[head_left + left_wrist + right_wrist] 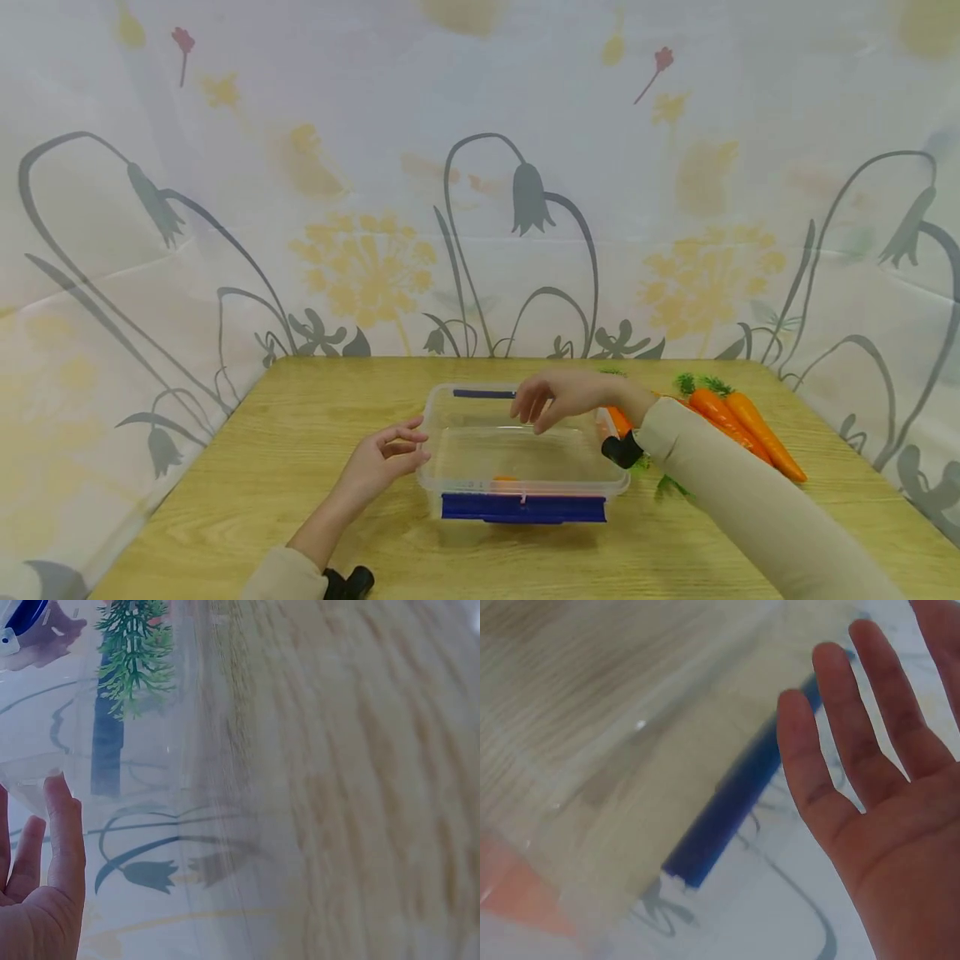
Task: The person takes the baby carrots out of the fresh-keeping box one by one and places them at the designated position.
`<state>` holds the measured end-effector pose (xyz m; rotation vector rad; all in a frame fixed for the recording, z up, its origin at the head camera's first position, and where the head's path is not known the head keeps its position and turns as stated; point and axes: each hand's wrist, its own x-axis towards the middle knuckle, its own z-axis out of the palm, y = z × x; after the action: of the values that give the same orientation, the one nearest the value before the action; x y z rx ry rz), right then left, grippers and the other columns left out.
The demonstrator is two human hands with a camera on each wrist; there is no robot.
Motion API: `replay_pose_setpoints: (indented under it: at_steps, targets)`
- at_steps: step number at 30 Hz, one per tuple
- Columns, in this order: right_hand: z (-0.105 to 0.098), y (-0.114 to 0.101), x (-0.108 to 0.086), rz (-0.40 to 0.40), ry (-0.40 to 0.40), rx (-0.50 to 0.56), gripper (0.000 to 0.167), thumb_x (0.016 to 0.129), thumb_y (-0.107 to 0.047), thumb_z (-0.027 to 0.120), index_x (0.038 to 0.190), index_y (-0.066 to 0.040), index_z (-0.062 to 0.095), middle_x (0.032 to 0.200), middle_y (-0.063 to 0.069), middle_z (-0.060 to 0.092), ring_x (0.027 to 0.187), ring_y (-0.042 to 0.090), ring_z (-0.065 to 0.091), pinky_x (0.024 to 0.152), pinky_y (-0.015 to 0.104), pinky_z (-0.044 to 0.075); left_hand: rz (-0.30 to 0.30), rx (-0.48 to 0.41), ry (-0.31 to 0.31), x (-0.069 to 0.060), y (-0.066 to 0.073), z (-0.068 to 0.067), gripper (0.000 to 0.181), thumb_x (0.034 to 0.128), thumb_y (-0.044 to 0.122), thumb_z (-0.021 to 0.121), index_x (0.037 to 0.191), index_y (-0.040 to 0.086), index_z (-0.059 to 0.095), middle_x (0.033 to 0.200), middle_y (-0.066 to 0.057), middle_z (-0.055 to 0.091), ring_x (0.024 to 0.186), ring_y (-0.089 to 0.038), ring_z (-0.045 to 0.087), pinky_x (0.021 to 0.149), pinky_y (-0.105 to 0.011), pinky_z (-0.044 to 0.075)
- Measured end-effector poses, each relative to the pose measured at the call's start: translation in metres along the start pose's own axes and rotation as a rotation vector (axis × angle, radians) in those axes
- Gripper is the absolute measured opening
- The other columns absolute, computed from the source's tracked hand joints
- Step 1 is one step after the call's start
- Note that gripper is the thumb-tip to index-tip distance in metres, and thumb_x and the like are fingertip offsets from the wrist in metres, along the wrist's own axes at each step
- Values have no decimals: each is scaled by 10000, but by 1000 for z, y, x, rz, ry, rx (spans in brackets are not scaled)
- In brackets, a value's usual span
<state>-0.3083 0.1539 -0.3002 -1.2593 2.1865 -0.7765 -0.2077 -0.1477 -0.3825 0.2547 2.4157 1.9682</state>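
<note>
A clear plastic box [461, 483] with blue latches stands uncovered on the table. At its left side my left hand [382, 458] touches the rim near the corner, fingers and thumb apart; in the left wrist view the fingers [64, 840] are beside a clear corner. Over the box's right half hovers my right hand [558, 398], palm down, its fingers loosely bent and holding nothing. The right wrist view shows its fingers [840, 712] spread apart beside a blue latch [727, 802]. A small orange patch [505, 478] shows through the box front; its kind is unclear.
Several orange carrots [765, 429] with green tops lie on the wooden table [315, 408] right of the box, partly hidden by my right forearm. Another orange carrot [620, 421] shows near my right wrist. A flower-printed cloth [480, 275] hangs behind the table.
</note>
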Motion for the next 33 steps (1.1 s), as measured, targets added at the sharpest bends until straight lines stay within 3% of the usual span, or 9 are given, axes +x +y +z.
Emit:
replay_pose_setpoints:
  at_steps: [6, 11, 15, 22, 27, 33]
  targets:
    - [17, 2, 23, 53, -223, 47, 325, 854, -1, 651, 1174, -24, 603, 1097, 91, 599, 1033, 303, 564, 805, 280, 497, 3, -15, -7, 1, -3, 1, 299, 847, 151, 699, 1075, -31, 631, 1400, -53, 447, 1124, -289, 498, 811, -369, 511]
    - [28, 5, 34, 98, -406, 86, 408, 836, 53, 640, 1225, -44, 563, 1111, 61, 577, 991, 203, 592, 800, 274, 505, 3, -18, -14, 2, -3, 2, 307, 846, 157, 702, 1087, -21, 634, 1400, -40, 447, 1121, -282, 496, 810, -369, 511]
    - [33, 4, 39, 144, -500, 120, 510, 808, 116, 625, 1262, -91, 523, 1101, 24, 572, 919, 154, 602, 772, 263, 509, 2, -14, -8, 1, -2, 0, 324, 836, 182, 714, 1081, -16, 637, 1397, -37, 452, 1115, -276, 498, 807, -373, 510]
    - [37, 5, 41, 234, -510, 203, 540, 808, 85, 649, 1253, -177, 491, 1076, 51, 555, 832, 173, 604, 691, 305, 537, 1, -9, -5, 1, -2, -1, 330, 832, 174, 717, 1082, -26, 636, 1391, -48, 458, 1102, -279, 502, 807, -373, 510]
    - [32, 5, 40, 242, -450, 155, 555, 785, 108, 636, 1237, -189, 511, 1064, 60, 547, 831, 194, 606, 683, 329, 545, -6, -15, 1, 1, -2, -2, 319, 832, 165, 716, 1077, -25, 638, 1390, -47, 458, 1107, -280, 497, 812, -378, 508]
    - [36, 8, 39, 209, -461, 26, 613, 787, 48, 699, 1275, -244, 473, 1021, 26, 553, 793, 162, 588, 677, 265, 527, 3, -13, -2, 1, -3, -1, 314, 833, 147, 712, 1075, -37, 631, 1391, -59, 457, 1097, -281, 501, 808, -376, 511]
